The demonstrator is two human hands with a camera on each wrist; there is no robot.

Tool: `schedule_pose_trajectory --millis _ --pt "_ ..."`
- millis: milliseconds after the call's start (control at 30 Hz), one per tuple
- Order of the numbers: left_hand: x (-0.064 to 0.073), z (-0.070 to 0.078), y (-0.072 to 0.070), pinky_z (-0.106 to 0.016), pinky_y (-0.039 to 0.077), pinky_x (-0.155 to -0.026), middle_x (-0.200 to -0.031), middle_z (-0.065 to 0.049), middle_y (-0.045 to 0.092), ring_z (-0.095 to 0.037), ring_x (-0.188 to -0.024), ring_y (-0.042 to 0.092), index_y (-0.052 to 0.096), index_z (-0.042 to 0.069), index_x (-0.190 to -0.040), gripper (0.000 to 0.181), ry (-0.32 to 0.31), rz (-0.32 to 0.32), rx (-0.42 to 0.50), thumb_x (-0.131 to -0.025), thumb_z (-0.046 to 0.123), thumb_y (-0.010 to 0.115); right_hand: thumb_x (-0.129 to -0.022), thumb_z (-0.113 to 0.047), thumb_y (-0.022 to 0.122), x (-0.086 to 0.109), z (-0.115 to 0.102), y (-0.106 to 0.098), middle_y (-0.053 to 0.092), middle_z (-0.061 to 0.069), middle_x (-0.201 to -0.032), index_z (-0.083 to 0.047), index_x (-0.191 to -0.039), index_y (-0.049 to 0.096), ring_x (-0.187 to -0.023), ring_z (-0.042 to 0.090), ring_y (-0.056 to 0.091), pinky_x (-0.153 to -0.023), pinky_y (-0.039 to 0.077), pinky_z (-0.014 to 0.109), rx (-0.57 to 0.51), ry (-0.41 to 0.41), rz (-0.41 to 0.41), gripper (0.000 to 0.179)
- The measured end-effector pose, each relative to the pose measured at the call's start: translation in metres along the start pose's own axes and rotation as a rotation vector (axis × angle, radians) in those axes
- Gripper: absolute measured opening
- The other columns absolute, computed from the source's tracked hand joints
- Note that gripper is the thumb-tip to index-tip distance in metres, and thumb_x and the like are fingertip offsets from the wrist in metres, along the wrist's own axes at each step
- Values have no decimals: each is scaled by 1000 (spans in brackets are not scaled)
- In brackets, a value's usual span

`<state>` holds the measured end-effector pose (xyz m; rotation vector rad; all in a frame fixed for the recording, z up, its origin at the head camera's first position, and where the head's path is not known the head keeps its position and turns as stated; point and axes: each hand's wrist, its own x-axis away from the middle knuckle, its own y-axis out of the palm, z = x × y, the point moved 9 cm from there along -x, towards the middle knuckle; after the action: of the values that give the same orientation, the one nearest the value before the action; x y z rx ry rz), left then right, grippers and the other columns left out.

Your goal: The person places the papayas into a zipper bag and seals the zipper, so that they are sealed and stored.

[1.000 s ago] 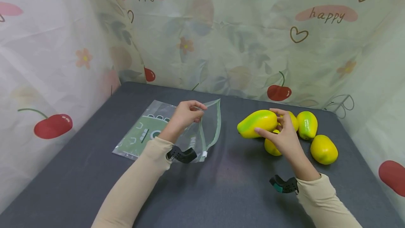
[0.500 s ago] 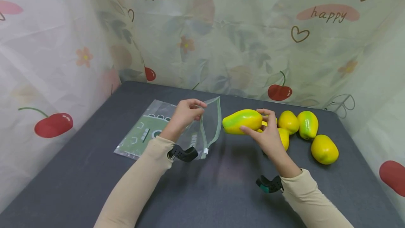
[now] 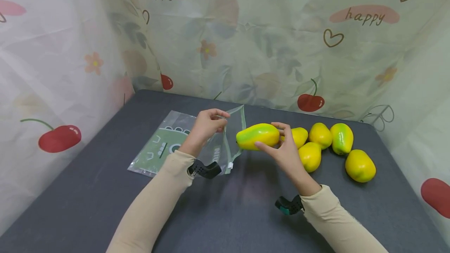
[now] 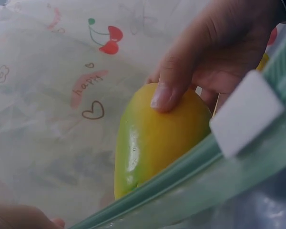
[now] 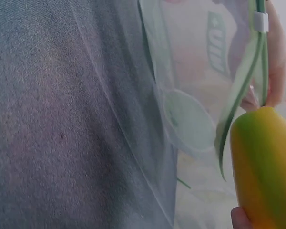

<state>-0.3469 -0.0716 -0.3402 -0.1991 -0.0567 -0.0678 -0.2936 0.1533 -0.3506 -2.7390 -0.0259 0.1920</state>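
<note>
Five yellow fruits (image 3: 310, 157), right of frame; sixth fruit (image 3: 258, 136) (green-streaked) gripped in my right hand (image 3: 289, 154), mid-frame, at mouth of clear bag (image 3: 163, 143); my left hand (image 3: 205, 129) pinches bag's edge.

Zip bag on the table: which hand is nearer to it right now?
Left. The left hand grips the zip bag at its opening; the right hand is right of that opening, with the yellow-green fruit it holds between.
</note>
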Motion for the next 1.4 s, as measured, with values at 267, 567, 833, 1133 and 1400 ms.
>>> schedule_pose_trajectory --millis 267,567,833,1133,1400 --pt "-1 -1 0 -31 54 -76 -84 -7 62 -21 -74 59 71 11 -104 22 5 22 1 -86 5 60 -83 -36 75 -1 1 10 40 15 -131 -16 -141 33 -110 31 54 -85 45 35 1 -4 -20 74" --pt "-2 -2 1 -34 55 -79 -81 -6 59 -21 -72 57 71 9 -104 24 13 30 38 -85 3 58 -81 -36 77 -3 1 17 43 13 -130 -16 -140 36 -109 31 52 -85 45 37 9 -23 -27 75" --pt "0 -1 1 -31 53 -75 -85 -8 61 -21 -73 57 71 9 -103 23 10 39 35 -84 3 59 -80 -38 77 -3 3 24 43 13 -133 -17 -142 36 -112 31 52 -87 47 39 13 -10 -51 77" --pt "0 1 3 -36 54 -78 -85 -8 62 -22 -74 59 71 10 -103 23 24 35 28 -84 3 59 -81 -33 77 -3 2 32 41 14 -140 -19 -141 39 -124 36 50 -93 50 50 -25 -2 -80 72" --pt "0 0 3 -48 51 -91 -94 -13 64 -23 -77 59 71 9 -103 22 0 29 47 -85 3 58 -85 -26 75 -2 3 37 43 16 -140 -15 -140 42 -127 37 49 -96 48 51 -43 10 -119 65"
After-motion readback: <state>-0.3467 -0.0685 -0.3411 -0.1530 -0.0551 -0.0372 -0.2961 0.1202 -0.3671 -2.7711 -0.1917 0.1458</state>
